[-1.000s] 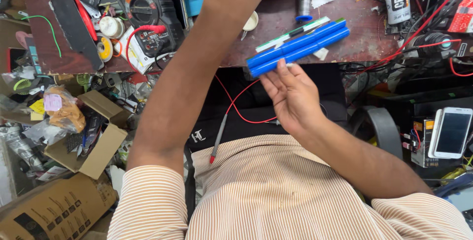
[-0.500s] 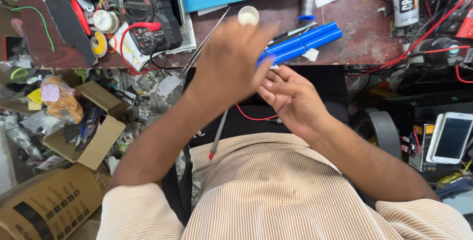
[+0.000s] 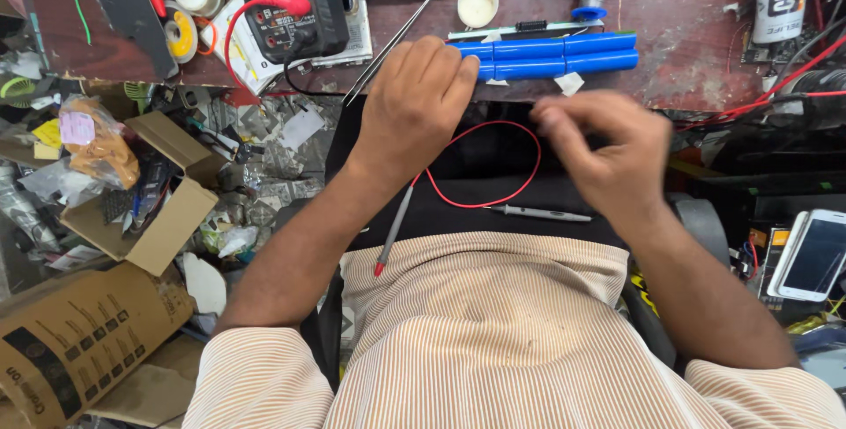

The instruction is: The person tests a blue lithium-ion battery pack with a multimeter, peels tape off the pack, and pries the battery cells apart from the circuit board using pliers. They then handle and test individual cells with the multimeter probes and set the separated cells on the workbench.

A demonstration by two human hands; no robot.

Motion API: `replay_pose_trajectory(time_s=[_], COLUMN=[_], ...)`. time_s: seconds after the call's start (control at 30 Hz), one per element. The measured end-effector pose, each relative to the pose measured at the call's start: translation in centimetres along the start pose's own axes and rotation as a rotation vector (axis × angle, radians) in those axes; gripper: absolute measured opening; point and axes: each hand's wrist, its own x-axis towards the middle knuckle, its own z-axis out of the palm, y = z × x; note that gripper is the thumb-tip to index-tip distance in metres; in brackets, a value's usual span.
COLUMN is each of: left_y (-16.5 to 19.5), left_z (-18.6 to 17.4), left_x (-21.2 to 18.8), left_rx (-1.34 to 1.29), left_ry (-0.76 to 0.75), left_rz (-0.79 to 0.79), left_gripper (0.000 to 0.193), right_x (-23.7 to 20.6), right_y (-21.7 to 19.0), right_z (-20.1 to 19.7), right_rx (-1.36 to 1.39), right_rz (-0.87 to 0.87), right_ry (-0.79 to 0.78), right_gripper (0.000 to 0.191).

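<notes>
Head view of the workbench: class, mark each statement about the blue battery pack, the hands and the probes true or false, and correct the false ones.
1. The left hand touches the end of the blue battery pack. True.
2. The right hand grips the battery pack. False: it hangs in front of the bench, apart from the pack, blurred.
3. The battery pack lies on the bench. True.
4. The red wire lies on the bench beside the white cup. False: it loops over the dark lap below the bench edge.
5. A probe lies on the lap, held by neither hand. True.
6. The phone lies at the left. False: it is at the right edge.
</notes>
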Motion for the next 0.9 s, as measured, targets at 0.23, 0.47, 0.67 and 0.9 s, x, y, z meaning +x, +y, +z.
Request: replay_pose_trajectory(time_s=[0.23, 0.47, 0.67, 0.9], left_y=[-0.1, -0.4, -0.6, -1.0], left_z=[-0.3, 2.5, 3.6, 3.7], left_x=[-0.4, -1.0, -0.6, 0.1], left_rx=[-0.174, -0.119, -0.072, -0.149], left_ry=[0.0, 0.05, 0.106, 0.203], left_rz=[-0.053, 0.058, 0.104, 0.024], left_gripper=[0.035, 0.02, 0.011, 0.012], right_x=[3.0, 4.9, 5.7, 5.3], right_y=[1.7, 1.7, 1.5, 2.5], right_z=[-2.2, -2.9, -2.6, -1.8], right_rx=[-0.588, -0.704, -0.715, -0.641], right_rz=[-0.672, -0.762, -0.848, -0.761], right_ry=[0.155, 0.041, 0.073, 0.191], right_gripper=[0.022, 0.034, 0.017, 0.01])
